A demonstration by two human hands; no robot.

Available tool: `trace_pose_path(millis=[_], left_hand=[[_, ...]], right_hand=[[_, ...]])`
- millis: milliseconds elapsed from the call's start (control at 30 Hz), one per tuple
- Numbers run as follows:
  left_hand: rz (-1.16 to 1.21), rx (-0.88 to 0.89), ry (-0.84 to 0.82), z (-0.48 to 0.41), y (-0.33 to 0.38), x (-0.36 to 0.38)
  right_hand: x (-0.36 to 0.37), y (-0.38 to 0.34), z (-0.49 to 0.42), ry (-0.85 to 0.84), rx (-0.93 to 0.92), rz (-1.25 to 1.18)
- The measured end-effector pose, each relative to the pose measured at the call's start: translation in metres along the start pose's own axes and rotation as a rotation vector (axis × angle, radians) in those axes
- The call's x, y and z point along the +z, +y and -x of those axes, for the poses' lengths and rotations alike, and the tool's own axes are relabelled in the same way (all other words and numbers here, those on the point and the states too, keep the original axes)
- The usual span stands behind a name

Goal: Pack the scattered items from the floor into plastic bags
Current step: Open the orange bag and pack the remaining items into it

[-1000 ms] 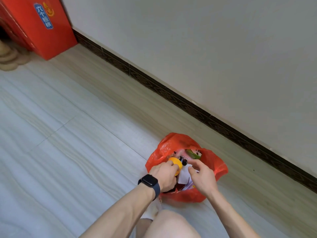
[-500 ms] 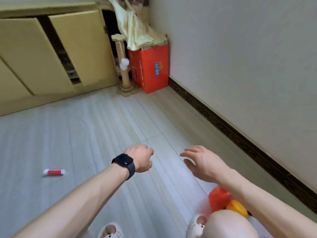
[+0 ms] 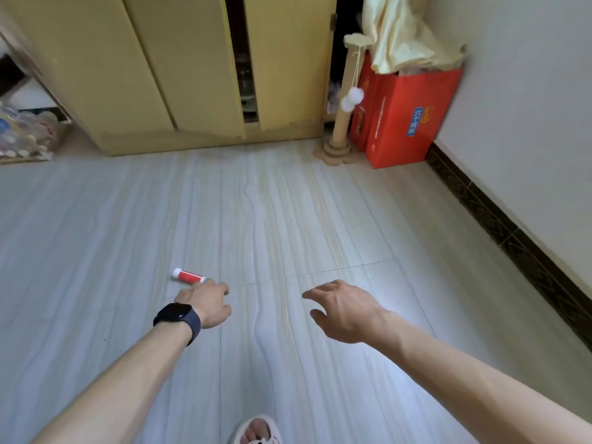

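Red tube (image 3: 189,276) lies just beyond left hand (image 3: 205,302), fingers hidden.

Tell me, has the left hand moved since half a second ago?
Yes. The left hand has moved leftward to the red tube on the floor: earlier far apart, now right beside it.

Tube (image 3: 188,276) on floor (image 3: 288,219), beyond left hand (image 3: 205,302)

count | hands (image 3: 205,302) (image 3: 344,310): 2 | forearms (image 3: 128,373) (image 3: 464,376): 2 | wristwatch (image 3: 177,317): 1 | red-and-white tube (image 3: 188,276): 1 | slipper (image 3: 258,431): 1 | scratching post (image 3: 344,100): 1 | white pompoms (image 3: 356,95) (image 3: 347,104): 2 | red boxes (image 3: 410,120) (image 3: 360,113): 2 | yellow cloth (image 3: 403,36): 1 | yellow cabinet doors (image 3: 80,65) (image 3: 182,59) (image 3: 288,59): 3
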State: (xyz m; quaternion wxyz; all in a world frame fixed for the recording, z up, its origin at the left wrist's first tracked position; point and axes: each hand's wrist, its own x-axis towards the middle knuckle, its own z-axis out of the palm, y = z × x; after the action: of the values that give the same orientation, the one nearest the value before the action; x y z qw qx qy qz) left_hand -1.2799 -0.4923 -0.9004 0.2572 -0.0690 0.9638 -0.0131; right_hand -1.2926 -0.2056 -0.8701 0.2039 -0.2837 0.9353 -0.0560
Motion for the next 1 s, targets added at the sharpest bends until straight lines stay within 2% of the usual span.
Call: trace_pose_path(millis=[267,367,500,633,700,800,900,1000], left_hand=[[0.043,-0.141,-0.144,-0.102,-0.054,0.088],[0.049,-0.178,-0.093,-0.14,-0.063,0.108],[-0.04,-0.212,0.014,-0.186,-0.079,0.119],[-0.183,-0.24,-0.022,-0.219,-0.096,0.121],[-0.247,-0.229,0.034,-0.225,-0.095,0.126],[-0.236,-0.19,0.053,-0.22,-0.078,0.13],[0.069,-0.184,0.003,-0.203,-0.045,0.123],[0.686,-0.182,-0.071,-0.173,0.005,0.105]], right_hand=[[0.116,0.009,-0.127,-0.245,0.042,-0.079],[0.158,0.019,-0.158,-0.325,0.084,-0.074],[0.209,0.034,-0.166,-0.316,0.126,0.004],[0.225,0.041,-0.161,-0.316,0.114,0.026],[0.222,0.043,-0.164,-0.332,0.112,0.0],[0.219,0.042,-0.164,-0.364,0.114,-0.019],[0.196,0.04,-0.169,-0.426,0.133,-0.136],[0.153,0.041,-0.165,-0.58,0.236,-0.494]])
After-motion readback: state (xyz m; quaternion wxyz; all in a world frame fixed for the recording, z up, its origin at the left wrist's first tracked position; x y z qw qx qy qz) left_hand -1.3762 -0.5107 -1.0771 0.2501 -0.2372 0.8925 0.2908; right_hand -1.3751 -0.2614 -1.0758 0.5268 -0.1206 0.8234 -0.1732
